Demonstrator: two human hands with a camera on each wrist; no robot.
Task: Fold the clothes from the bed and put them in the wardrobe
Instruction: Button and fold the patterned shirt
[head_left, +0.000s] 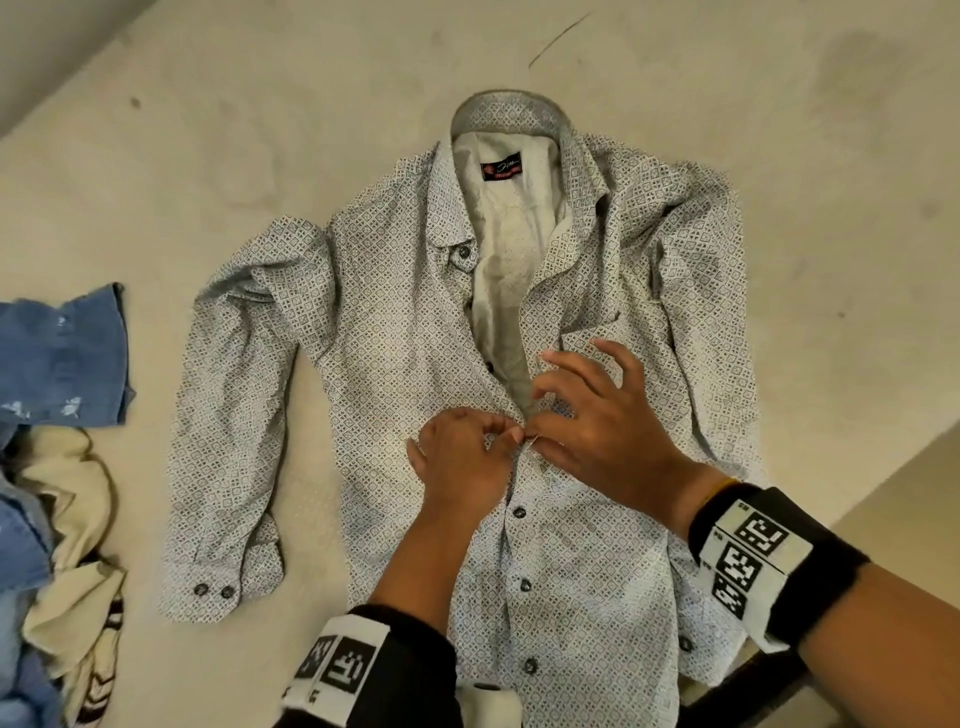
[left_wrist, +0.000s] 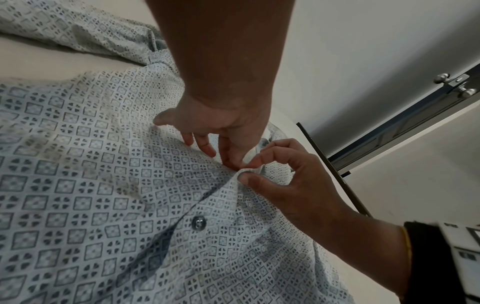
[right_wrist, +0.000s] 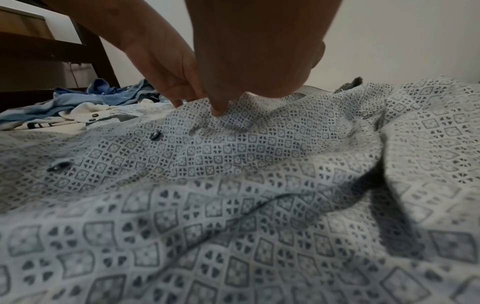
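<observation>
On the cream bed (head_left: 218, 171), both hands pinch the patterned shirt (head_left: 395, 332).

Shirt (head_left: 405, 364) flat on bed (head_left: 208, 156), collar far side; clothes pile (head_left: 57, 467) left of shirt.

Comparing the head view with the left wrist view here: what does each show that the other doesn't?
Only the head view shows the patterned shirt's collar label, the spread sleeve cuff and the denim pile at the bed's left. Only the left wrist view shows a door latch by the wall. Both show the left hand and right hand pinching the patterned shirt at its placket, above a fastened button.
</observation>
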